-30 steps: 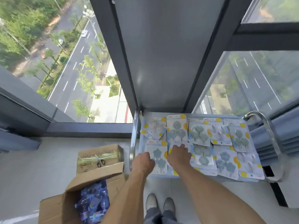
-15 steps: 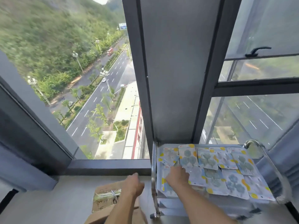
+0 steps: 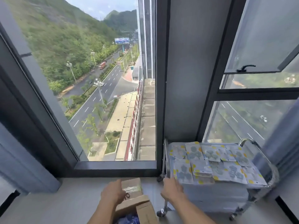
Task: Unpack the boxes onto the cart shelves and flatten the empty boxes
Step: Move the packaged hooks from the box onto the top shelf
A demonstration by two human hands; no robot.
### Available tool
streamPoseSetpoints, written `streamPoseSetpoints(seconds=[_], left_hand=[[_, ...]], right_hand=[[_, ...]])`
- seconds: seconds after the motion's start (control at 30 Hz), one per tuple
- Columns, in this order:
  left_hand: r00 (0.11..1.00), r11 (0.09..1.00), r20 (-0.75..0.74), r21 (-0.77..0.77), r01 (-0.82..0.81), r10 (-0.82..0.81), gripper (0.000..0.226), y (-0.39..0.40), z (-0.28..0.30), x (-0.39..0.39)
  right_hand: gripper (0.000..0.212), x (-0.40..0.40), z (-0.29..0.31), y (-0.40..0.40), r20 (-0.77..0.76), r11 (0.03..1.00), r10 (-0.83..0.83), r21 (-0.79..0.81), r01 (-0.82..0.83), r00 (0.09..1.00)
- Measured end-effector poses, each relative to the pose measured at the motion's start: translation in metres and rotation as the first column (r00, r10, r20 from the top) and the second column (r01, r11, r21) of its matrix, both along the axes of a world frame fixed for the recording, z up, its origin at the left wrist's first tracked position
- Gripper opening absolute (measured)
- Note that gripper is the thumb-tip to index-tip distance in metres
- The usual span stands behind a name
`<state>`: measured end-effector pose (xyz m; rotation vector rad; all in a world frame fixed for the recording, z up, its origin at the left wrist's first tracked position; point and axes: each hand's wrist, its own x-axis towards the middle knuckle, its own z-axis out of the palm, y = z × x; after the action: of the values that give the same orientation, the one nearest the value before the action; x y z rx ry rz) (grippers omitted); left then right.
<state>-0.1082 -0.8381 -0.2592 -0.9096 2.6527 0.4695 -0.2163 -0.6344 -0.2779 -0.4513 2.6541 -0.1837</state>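
Note:
A steel cart (image 3: 167, 160) stands at the lower right, its top shelf covered with several blue and yellow hook packets (image 3: 210, 162). An open cardboard box (image 3: 142, 209) sits on the floor at the bottom centre, with blue packets showing inside. Beyond it lies a smaller sealed box (image 3: 131, 186) with scissors on top. My left hand (image 3: 112, 194) hovers over the two boxes with relaxed fingers, holding nothing. My right hand (image 3: 172, 189) is off the shelf, just left of the cart's front corner, fingers loose and blurred.
Large windows (image 3: 97, 94) and a dark pillar (image 3: 186, 70) rise directly ahead, close behind the cart. Grey curtains (image 3: 21, 159) hang at both sides. Pale floor stretches to the left of the boxes.
The view tilted upward. My right hand left the packets on the shelf and drew back toward the cart's left front corner. My left hand stays over the boxes.

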Motion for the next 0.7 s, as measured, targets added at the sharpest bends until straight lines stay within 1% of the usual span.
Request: streamPoseSetpoints(seconds=[0.07, 0.13, 0.27, 0.33, 0.37, 0.43, 0.53, 0.6, 0.7], left_hand=[[0.999, 0.998, -0.02, 0.04, -0.048, 0.048, 0.032, -0.003, -0.003, 0.028], [0.995, 0.995, -0.062, 0.069, -0.075, 0.079, 0.035, -0.004, -0.005, 0.05], [0.986, 0.979, -0.095, 0.165, -0.122, 0.139, 0.05, -0.001, -0.012, 0.075], [0.982, 0.972, -0.083, 0.18, -0.15, 0.167, 0.057, 0.002, -0.02, 0.083], [0.984, 0.974, -0.054, 0.163, -0.156, 0.167, 0.055, 0.004, -0.027, 0.088], [0.987, 0.981, -0.001, 0.116, -0.157, 0.158, 0.043, 0.007, -0.044, 0.1], [0.981, 0.975, 0.121, 0.142, -0.17, 0.153, 0.025, 0.011, -0.071, 0.117], [0.968, 0.967, 0.178, 0.153, -0.204, 0.176, 0.014, 0.006, -0.098, 0.127], [0.954, 0.955, 0.241, 0.193, -0.226, 0.177, 0.015, -0.002, -0.148, 0.139]], right_hand=[[0.038, 0.016, -0.002, -0.001, 0.019, 1.0, 0.009, 0.019, -0.009, 1.0], [0.039, 0.025, -0.002, -0.002, 0.022, 1.0, 0.014, 0.023, -0.015, 1.0], [0.037, 0.032, -0.003, -0.007, 0.043, 1.0, 0.018, -0.016, -0.017, 0.999], [0.034, 0.036, -0.011, -0.01, 0.058, 0.999, 0.011, -0.044, -0.008, 0.998], [0.033, 0.039, -0.019, -0.012, 0.065, 0.999, 0.019, -0.042, -0.017, 0.998], [0.03, 0.049, -0.036, -0.018, 0.082, 0.998, 0.054, -0.018, -0.053, 0.995], [0.024, 0.071, -0.065, -0.026, 0.135, 0.998, 0.064, -0.017, -0.062, 0.989], [0.026, 0.081, -0.093, -0.035, 0.18, 0.997, 0.074, -0.034, -0.069, 0.981], [0.029, 0.094, -0.145, -0.044, 0.286, 0.997, 0.072, 0.0, -0.075, 0.956]])
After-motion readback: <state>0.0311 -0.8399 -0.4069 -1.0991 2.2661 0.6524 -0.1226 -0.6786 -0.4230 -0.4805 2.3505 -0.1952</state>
